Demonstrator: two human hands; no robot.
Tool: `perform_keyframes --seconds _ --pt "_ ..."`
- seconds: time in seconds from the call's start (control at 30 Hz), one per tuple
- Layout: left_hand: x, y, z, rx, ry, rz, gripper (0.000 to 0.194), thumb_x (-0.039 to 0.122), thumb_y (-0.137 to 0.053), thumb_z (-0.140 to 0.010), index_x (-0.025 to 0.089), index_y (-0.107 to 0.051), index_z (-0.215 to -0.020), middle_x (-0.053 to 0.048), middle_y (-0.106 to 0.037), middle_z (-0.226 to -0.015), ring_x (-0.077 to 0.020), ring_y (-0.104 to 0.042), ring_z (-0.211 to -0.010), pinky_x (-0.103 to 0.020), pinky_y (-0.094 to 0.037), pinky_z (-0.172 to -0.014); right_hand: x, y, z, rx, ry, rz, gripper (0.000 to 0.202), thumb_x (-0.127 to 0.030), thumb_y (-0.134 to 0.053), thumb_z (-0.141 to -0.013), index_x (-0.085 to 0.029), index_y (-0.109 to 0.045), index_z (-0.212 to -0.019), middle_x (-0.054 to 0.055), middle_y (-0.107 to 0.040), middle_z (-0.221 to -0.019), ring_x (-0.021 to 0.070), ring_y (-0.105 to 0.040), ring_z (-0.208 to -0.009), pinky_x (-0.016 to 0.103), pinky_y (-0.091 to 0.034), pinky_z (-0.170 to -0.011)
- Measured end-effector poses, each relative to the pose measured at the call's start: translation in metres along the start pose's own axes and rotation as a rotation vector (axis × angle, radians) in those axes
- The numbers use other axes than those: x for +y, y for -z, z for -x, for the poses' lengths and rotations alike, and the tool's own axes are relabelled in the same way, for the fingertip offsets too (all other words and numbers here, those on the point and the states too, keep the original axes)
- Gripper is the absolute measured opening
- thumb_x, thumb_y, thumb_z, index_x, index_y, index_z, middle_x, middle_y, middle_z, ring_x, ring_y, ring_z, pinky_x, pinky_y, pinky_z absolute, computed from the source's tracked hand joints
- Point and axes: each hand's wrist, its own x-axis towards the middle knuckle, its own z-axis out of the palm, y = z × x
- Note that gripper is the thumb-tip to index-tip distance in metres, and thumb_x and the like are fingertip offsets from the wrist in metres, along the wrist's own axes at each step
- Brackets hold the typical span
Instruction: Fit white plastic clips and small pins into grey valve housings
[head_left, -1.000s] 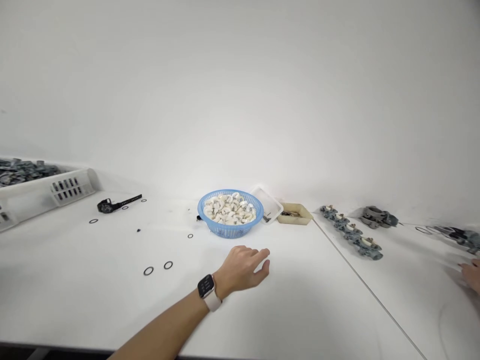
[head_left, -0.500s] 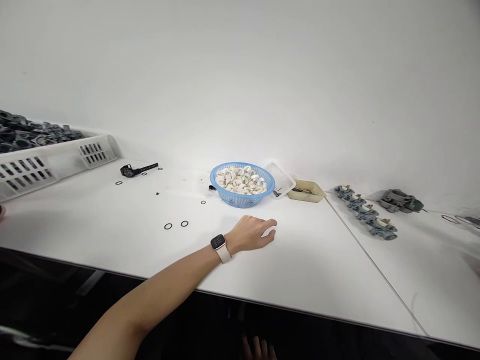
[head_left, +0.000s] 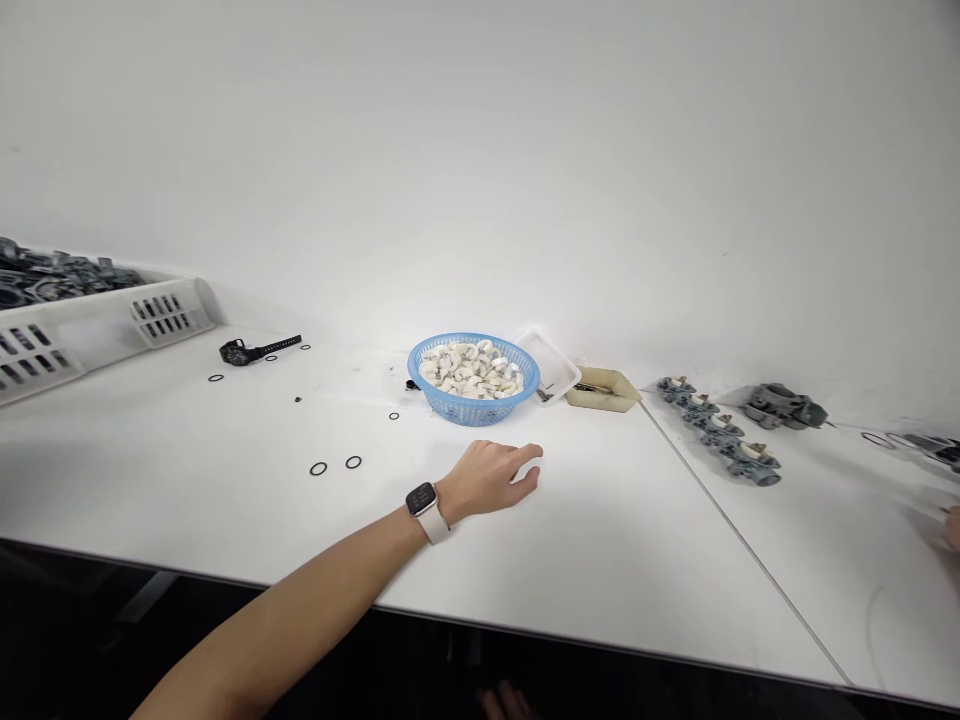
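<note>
My left hand [head_left: 487,478], with a white-banded smartwatch [head_left: 421,500] on its wrist, rests over the white table. Its thumb and forefinger are apart with nothing between them, and the other fingers curl under. Just beyond it stands a blue plastic basket [head_left: 474,412] heaped with white C-shaped floats [head_left: 469,370]. Two black rubber rings [head_left: 353,462] lie to the left of the hand. Below the table edge, in the dark, a few outstretched fingers of what looks like my right hand [head_left: 507,703] show dimly. The rest of it is out of frame.
Behind the basket are a clear tray [head_left: 559,375] and a cream bin [head_left: 619,392]. Several carburetors [head_left: 724,430] line the right side, near another person's fingers [head_left: 953,527]. A black wristwatch [head_left: 238,353] and a white crate [head_left: 97,335] of metal parts sit left.
The view has shifted slightly, so the table's things sit a little lower and further left. Fingers have come into view at the right edge. My left hand keeps its pose.
</note>
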Motion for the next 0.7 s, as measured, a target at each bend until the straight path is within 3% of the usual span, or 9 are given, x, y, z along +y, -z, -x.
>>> perform_keyframes --seconds 0.1,0.27,0.5,0.7 --pt "0.0 -0.001 0.001 -0.007 0.002 0.001 0.02 0.032 -0.051 -0.1 0.024 -0.062 -0.115 0.004 -0.068 -0.067 -0.0155 -0.062 -0.056 -0.026 -0.025 -0.051 0.006 -0.006 0.0 0.019 -0.014 0.025 0.011 -0.057 -0.07 -0.073 -0.048 -0.076 -0.073 0.006 -0.08 -0.097 0.043 -0.07 -0.105 0.041 -0.035 -0.053" --pt "0.0 -0.002 0.001 -0.024 0.011 -0.002 0.019 0.031 -0.051 -0.1 0.024 -0.062 -0.113 0.004 -0.067 -0.065 -0.0151 -0.061 -0.055 -0.026 -0.023 -0.05 0.017 -0.025 0.007 0.015 -0.034 0.073 0.031 -0.063 -0.053 -0.082 -0.047 -0.076 -0.07 0.005 -0.079 -0.113 0.0458 -0.065 -0.11 0.039 -0.027 -0.049" --pt "0.0 -0.003 -0.001 -0.042 0.023 -0.008 0.02 0.032 -0.051 -0.1 0.024 -0.063 -0.114 0.004 -0.066 -0.065 -0.0155 -0.061 -0.056 -0.027 -0.024 -0.051 0.023 -0.074 0.026 -0.091 -0.03 0.154 0.063 -0.068 -0.036 -0.088 -0.027 -0.083 -0.087 0.029 -0.06 -0.137 0.0566 -0.049 -0.125 0.05 -0.023 -0.048" --pt "-0.001 -0.002 0.0 -0.051 0.014 -0.003 0.02 0.033 -0.05 -0.101 0.024 -0.063 -0.113 0.004 -0.066 -0.065 -0.0154 -0.061 -0.056 -0.027 -0.023 -0.051 0.008 -0.129 0.045 -0.238 0.01 0.207 0.059 -0.068 -0.05 -0.088 -0.031 -0.072 -0.129 0.021 -0.062 -0.141 0.0492 -0.05 -0.133 0.058 -0.045 -0.074"
